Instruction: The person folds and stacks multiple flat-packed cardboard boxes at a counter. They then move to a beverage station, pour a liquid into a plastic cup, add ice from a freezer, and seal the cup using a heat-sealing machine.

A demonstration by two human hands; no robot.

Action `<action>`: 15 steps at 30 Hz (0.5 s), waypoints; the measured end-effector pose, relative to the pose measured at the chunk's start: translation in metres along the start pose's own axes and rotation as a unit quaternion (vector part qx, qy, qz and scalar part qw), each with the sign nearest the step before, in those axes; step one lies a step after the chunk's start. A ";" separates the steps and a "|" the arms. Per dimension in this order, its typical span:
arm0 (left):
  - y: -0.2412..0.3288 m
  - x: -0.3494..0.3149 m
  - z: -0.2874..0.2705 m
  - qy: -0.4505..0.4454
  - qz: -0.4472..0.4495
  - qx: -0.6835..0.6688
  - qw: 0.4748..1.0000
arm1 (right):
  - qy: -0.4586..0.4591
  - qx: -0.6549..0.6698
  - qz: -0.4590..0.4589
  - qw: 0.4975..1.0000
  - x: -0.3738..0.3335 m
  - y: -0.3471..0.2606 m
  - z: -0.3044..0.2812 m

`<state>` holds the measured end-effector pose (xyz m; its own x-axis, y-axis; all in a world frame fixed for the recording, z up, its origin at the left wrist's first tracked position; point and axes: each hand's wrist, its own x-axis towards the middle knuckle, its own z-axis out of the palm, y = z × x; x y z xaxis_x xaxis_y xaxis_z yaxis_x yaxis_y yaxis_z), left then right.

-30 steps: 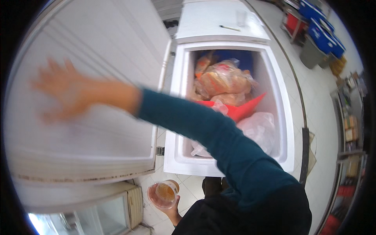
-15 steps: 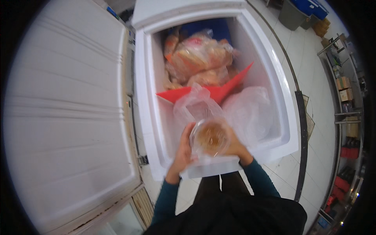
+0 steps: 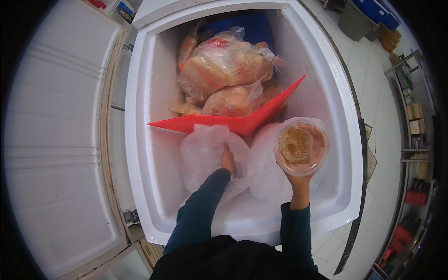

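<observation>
My right hand point(image 3: 298, 179) grips a clear round plastic container point(image 3: 317, 161) from below, its fingers showing through the side. Something amber-brown and bubbly or frosted point(image 3: 294, 144) lies inside it. At the front of a white chest freezer point(image 3: 347, 186), my left hand point(image 3: 227, 158) reaches into the mouth of a translucent plastic bag point(image 3: 198, 154). Most of its fingers are hidden there, so whether they hold anything does not show. A second translucent bag point(image 3: 266, 175) is beside it, under the container.
Behind a red divider point(image 3: 200, 122) lie pieces of meat, apparently poultry, in clear bags point(image 3: 224, 65). The freezer lid point(image 3: 65, 140) stands raised at the left. Shelving point(image 3: 415, 158) runs along the right, with a grey bin point(image 3: 354, 21) at the far right.
The container has gone from between both hands to my right hand, out to the right. My left hand has let go of it and entered the left bag. The view has moved closer over the freezer.
</observation>
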<state>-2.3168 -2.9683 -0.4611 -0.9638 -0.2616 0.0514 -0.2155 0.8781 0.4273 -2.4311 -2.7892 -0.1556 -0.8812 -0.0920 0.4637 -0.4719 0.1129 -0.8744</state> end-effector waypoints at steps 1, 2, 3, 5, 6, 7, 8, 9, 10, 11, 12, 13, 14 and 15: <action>-0.006 -0.006 0.006 0.005 -0.045 -0.092 0.995 | -0.001 0.021 0.014 1.000 0.003 -0.003 -0.001; -0.013 -0.011 0.011 0.011 -0.090 -0.183 0.979 | -0.004 0.015 0.013 1.000 0.006 -0.004 -0.003; -0.008 -0.009 0.005 -0.082 -0.078 -0.118 0.987 | -0.002 0.003 0.014 1.000 0.008 -0.003 -0.006; 0.023 0.008 -0.039 -0.339 0.038 0.178 0.923 | 0.020 0.001 0.027 0.999 0.008 0.005 -0.012; 0.038 0.018 -0.067 -0.471 0.123 0.396 0.778 | 0.039 0.017 0.037 0.998 0.009 0.009 -0.014; 0.028 0.012 -0.072 -0.419 0.114 0.422 0.796 | 0.051 0.038 0.047 0.997 0.011 0.009 -0.013; 0.017 0.003 -0.079 -0.366 0.105 0.447 0.810 | 0.050 0.035 0.047 0.997 0.014 0.008 -0.015; 0.006 -0.002 -0.086 -0.311 0.100 0.471 0.820 | 0.052 0.028 0.047 0.997 0.016 0.008 -0.017; 0.004 0.004 -0.097 -0.293 0.096 0.453 0.837 | 0.053 0.019 0.046 0.997 0.016 0.009 -0.018; 0.001 0.013 -0.108 -0.274 0.091 0.436 0.853 | 0.057 0.019 0.055 0.997 0.017 0.009 -0.018; -0.003 0.021 -0.118 -0.256 0.086 0.417 0.868 | 0.060 0.018 0.063 0.996 0.018 0.007 -0.016; -0.004 0.030 -0.118 -0.273 0.087 0.393 0.874 | 0.064 0.018 0.071 0.995 0.018 0.006 -0.015; 0.001 0.034 -0.106 -0.310 0.093 0.375 0.869 | 0.067 0.024 0.067 0.995 0.018 0.007 -0.015; 0.003 0.029 -0.091 -0.351 0.102 0.369 0.855 | 0.066 0.032 0.062 0.995 0.018 0.007 -0.014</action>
<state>-2.3312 -3.0095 -0.3763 -0.7944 0.0056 -0.6074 0.1782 0.9581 -0.2242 -2.4507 -2.7767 -0.1512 -0.9301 0.0506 0.3637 -0.3612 0.0525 -0.9310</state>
